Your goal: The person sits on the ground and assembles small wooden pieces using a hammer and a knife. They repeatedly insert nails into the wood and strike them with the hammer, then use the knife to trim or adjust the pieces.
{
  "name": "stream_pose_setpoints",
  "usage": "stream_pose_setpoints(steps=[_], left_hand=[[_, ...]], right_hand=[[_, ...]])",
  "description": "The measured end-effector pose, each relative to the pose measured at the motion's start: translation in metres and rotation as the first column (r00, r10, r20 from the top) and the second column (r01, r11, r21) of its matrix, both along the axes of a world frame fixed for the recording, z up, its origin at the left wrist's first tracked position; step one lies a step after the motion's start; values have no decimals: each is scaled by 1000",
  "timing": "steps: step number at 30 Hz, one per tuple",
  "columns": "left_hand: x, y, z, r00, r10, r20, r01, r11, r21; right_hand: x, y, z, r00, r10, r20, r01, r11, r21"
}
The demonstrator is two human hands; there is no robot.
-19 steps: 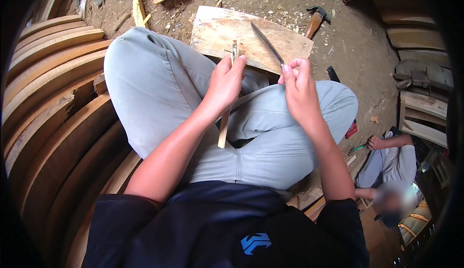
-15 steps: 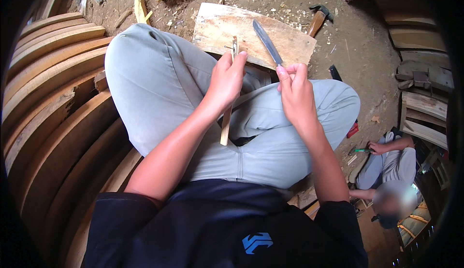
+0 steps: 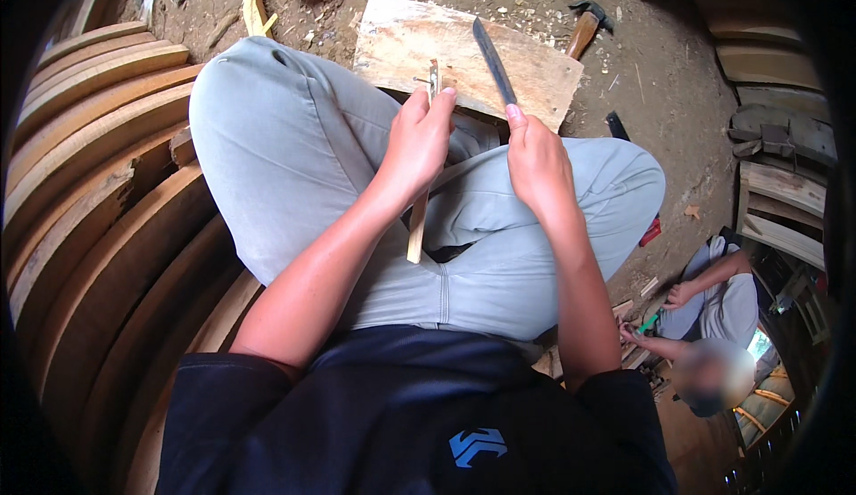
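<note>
My left hand [image 3: 421,138] is closed around a narrow wooden stick [image 3: 417,232], whose pale lower end hangs over my lap. At the stick's upper end, just beyond my thumb, a thin nail-like piece juts out sideways. My right hand [image 3: 538,158] grips a knife [image 3: 493,60] with a long dark blade that points up and away. The knife's handle is hidden inside my fingers. Blade and stick are apart. Beneath both, past my crossed legs, a broad flat wooden board [image 3: 401,36] lies on the dirt ground.
A hammer [image 3: 586,33] lies by the board's far right corner, among wood shavings. Curved planks [image 3: 98,111] are stacked close on my left. More timber [image 3: 785,192] stands at right. Another person [image 3: 713,299] sits at lower right with a green-handled tool [image 3: 649,323].
My right hand has turned slightly and shifted left, so the knife blade stands more upright. The left hand and stick barely moved. The other person's green tool has moved lower, toward their other hand.
</note>
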State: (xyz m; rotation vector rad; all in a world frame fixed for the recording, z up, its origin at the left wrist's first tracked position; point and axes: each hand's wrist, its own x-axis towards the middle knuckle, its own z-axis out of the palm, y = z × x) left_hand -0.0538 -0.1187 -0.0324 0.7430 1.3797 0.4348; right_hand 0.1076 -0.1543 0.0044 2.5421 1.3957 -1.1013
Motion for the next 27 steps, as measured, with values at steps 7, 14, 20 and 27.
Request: stream_pose_setpoints(steps=[7,14,20,27], left_hand=[[0,-2,-3,1000,-27,-16,27,1000,2],[2,-5,-9,994,-88,-67,89,996,25],[4,-8,-12,988,-136,-67,139,989,47],[6,-11,-14,977,-194,-85,195,981,-2]], right_hand=[[3,-5,10,988,-69,-141,83,992,100],[18,-13,16,532,-438,-725,451,871,-195],[22,-14,15,511,-408,-757,436,882,-182],[10,-14,19,928,-53,-370,142,966,218]])
